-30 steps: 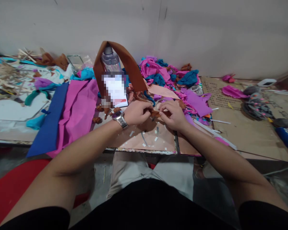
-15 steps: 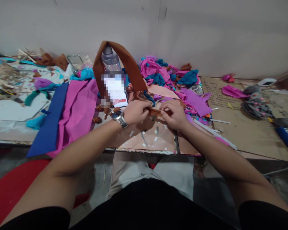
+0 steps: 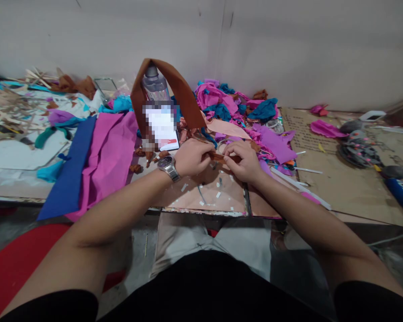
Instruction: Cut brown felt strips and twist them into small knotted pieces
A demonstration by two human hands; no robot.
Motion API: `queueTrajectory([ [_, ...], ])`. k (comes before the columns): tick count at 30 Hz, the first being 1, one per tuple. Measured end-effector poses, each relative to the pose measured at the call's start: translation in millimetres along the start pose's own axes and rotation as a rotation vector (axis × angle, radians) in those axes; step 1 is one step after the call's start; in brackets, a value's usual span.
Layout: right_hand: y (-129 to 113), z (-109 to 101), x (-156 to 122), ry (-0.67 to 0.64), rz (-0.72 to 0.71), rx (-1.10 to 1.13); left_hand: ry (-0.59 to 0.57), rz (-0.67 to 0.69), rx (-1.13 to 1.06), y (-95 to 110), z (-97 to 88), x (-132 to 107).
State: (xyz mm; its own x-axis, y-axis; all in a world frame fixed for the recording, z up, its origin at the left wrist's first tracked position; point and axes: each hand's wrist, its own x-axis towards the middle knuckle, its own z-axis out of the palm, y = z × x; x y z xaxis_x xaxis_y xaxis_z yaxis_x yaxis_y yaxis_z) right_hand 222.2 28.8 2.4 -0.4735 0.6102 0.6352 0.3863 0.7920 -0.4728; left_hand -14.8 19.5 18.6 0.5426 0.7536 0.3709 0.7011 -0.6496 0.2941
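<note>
My left hand [image 3: 195,156], with a metal watch [image 3: 168,167] on its wrist, pinches one end of a small brown strip [image 3: 218,157], which looks like crepe paper. The other end is between the fingertips of my right hand [image 3: 243,161]. The strip is bunched and narrow between the two hands, a little above the table [image 3: 191,197]. Behind my left hand stands a lit phone [image 3: 163,127], its screen partly blurred out. A long brown crepe band [image 3: 184,94] drapes over the cap of a clear plastic bottle [image 3: 155,85].
Pink crepe sheets [image 3: 110,152] and a blue sheet [image 3: 70,165] lie left, overhanging the front edge. Scraps of pink, purple and teal [image 3: 221,100] are heaped at the back. White sticks [image 3: 300,188] and cardboard [image 3: 309,134] lie right. A red stool [image 3: 27,268] stands below left.
The brown strip between my hands looks more gathered and twisted. My left hand has shifted very slightly; my right hand stays almost in place.
</note>
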Motion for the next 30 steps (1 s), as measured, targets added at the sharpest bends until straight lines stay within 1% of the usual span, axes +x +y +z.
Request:
queueTrajectory([
  [3, 2.1, -0.2, -0.1, 0.018, -0.004, 0.002, 0.006, -0.083, 0.043, -1.8, -0.4, -0.3],
  [6, 4.8, -1.2, 0.1, 0.059, 0.005, 0.011, 0.057, -0.191, 0.080, -5.8, -0.8, -1.5],
  [9, 5.8, -2.2, 0.7, 0.089, 0.014, 0.013, 0.092, -0.245, 0.087, -8.9, -2.2, -2.0],
  [11, 5.7, -2.3, 1.1, 0.089, 0.019, 0.012, 0.107, -0.217, 0.057, -9.2, -3.3, -1.7],
  [14, 5.1, -0.5, 1.2, 0.032, 0.011, 0.006, 0.094, -0.098, 0.027, -6.4, -3.7, -0.9],
  [16, 4.2, 1.7, 0.8, -0.025, -0.004, -0.002, 0.039, -0.007, 0.009, -2.8, -2.7, -0.7],
  [18, 2.9, 4.1, 0.0, -0.077, -0.007, -0.012, -0.044, 0.075, -0.025, 1.0, -1.2, -1.0],
  [20, 1.4, 5.7, -0.9, -0.119, -0.001, -0.014, -0.104, 0.123, -0.054, 3.8, 0.3, -1.6],
  [23, 0.3, 5.9, -1.9, -0.151, 0.003, -0.017, -0.103, 0.115, -0.082, 5.3, 1.3, -2.9],
  [26, 0.8, 4.2, -1.9, -0.143, -0.013, -0.024, -0.094, 0.077, -0.145, 5.0, 0.5, -3.7],
  [30, 1.6, 2.3, -1.0, -0.124, -0.022, -0.042, -0.137, 0.023, -0.251, 6.4, -3.4, -3.4],
])
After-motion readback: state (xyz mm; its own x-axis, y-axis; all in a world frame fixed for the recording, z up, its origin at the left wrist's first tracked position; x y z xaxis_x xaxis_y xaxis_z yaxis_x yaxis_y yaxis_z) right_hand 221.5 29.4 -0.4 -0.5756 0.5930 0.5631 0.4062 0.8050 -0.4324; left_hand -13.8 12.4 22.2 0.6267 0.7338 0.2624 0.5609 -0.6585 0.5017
